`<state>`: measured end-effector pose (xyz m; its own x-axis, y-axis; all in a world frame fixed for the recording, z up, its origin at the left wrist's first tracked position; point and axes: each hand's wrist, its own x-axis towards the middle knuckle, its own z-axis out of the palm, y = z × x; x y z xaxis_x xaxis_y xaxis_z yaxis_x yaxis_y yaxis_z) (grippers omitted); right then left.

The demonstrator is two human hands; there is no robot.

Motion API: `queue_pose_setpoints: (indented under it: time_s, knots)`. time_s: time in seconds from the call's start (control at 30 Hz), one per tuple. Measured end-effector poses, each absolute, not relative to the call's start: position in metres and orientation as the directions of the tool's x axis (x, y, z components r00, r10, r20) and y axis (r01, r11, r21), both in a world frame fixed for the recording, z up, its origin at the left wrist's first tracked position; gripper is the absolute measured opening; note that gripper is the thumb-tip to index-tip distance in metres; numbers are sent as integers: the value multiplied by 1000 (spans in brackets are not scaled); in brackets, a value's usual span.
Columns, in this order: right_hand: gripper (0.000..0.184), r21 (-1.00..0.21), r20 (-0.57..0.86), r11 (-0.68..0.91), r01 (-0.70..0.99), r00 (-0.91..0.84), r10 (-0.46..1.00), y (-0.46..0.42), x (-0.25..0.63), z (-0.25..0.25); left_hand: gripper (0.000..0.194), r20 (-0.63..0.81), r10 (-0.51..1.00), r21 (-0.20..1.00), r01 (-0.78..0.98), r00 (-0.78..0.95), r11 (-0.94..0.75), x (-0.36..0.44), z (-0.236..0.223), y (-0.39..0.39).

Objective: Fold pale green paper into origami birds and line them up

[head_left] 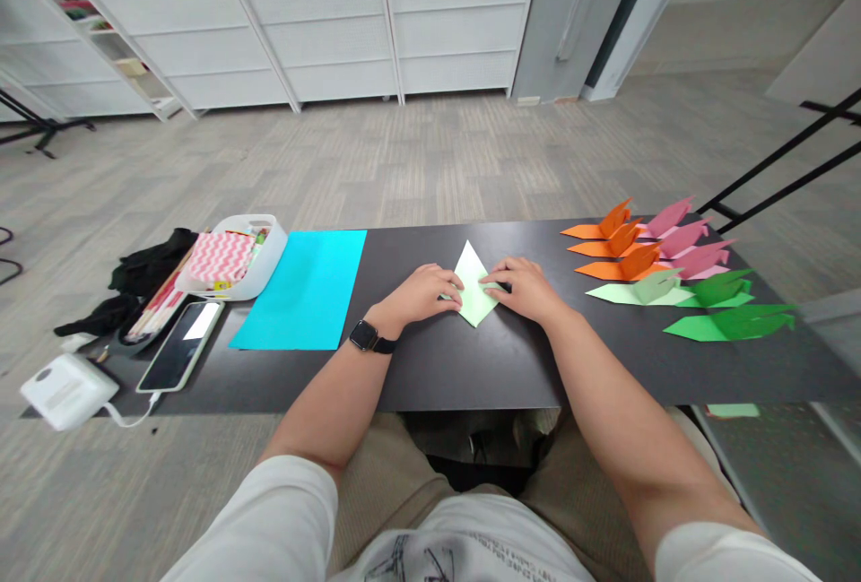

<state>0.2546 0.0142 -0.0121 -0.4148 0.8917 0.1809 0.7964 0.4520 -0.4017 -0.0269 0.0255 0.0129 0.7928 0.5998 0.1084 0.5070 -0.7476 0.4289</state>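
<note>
White printed shirt (471, 537), nearest my remote view. Pale-green folded-paper diamond (476, 302), on long black table (457, 376); left hand (425, 292) and right hand (526, 288), fingers bent, touch its sides, pinch unclear. I'd align edges before creasing.

free lane between cyan sheet (306, 291) and left hand (427, 291); paper birds (700, 261) block right side

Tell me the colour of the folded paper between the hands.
Pale green; the folded paper shows in the head view, the only one here.
</note>
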Motion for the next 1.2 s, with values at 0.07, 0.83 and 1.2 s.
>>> queue_pose_setpoints:
  time_s: [0.07, 0.83, 1.2]
  knots:
    - [26, -404, 185, 458, 792, -420, 889, 14, 255, -13, 12, 109, 597, 432, 503, 795, -749, -27, 13, 26]
    - [28, -399, 175, 463, 791, -430, 886, 15, 257, -12, 9, 139, 608, 540, 455, 782, -709, -29, 14, 28]
    - [29, -453, 179, 457, 766, -424, 888, 14, 256, -7, 16, 238, 657, 554, 455, 715, -697, -26, 17, 22]
